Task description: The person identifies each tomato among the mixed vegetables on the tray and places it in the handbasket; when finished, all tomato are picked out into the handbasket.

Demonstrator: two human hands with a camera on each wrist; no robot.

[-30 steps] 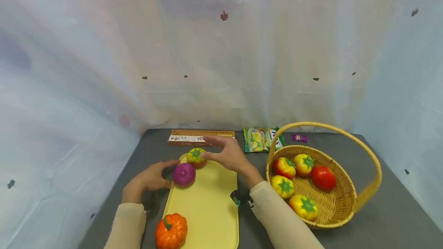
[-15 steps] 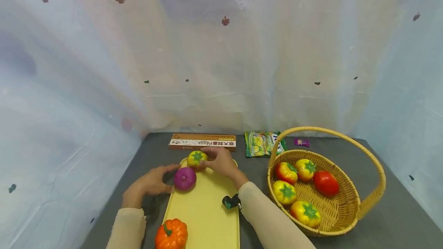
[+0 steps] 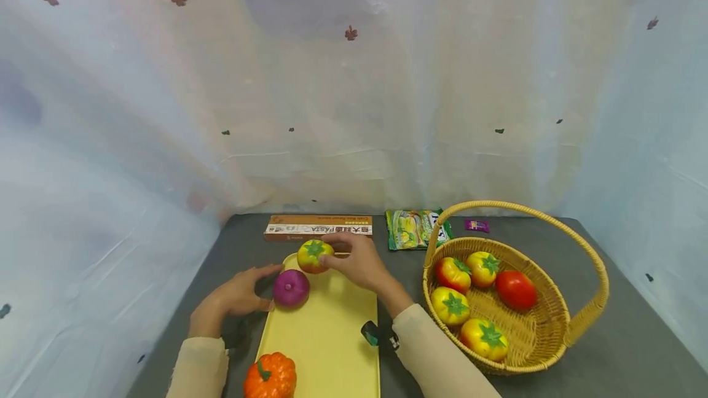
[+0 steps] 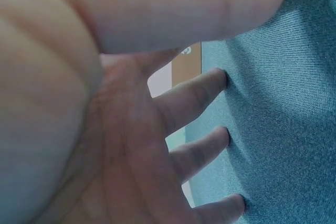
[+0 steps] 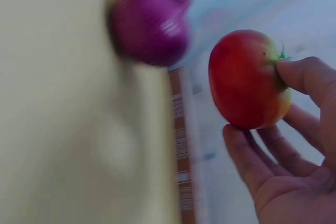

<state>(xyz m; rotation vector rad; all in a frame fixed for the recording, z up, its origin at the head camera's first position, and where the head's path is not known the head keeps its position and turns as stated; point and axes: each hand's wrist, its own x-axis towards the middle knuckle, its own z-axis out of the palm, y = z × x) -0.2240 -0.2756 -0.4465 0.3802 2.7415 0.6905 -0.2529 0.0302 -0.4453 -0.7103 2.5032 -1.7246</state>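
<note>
In the head view, my right hand [image 3: 358, 263] pinches a red-and-yellow tomato [image 3: 314, 255] with a green leafy top, over the far left corner of the yellow tray [image 3: 326, 330]. The right wrist view shows that tomato [image 5: 244, 80] between thumb and fingers, raised off the tray. Just nearer on the tray sits a purple onion [image 3: 291, 288]. My left hand [image 3: 238, 295] spreads its thumb and fingers beside the onion at the tray's left edge. In the left wrist view its fingertips [image 4: 220, 78] rest on the grey tabletop, holding nothing.
An orange pumpkin [image 3: 271, 376] lies at the tray's near left. Right of the tray stands a wicker basket [image 3: 539, 339] with several tomatoes and a tall handle. Behind lie a pasta box [image 3: 310, 228], a green snack bag [image 3: 412, 230] and a small purple packet [image 3: 477, 225].
My right hand has closed its fingers on the tomato and lifted it slightly off the tray. The left hand has stayed beside the onion.
</note>
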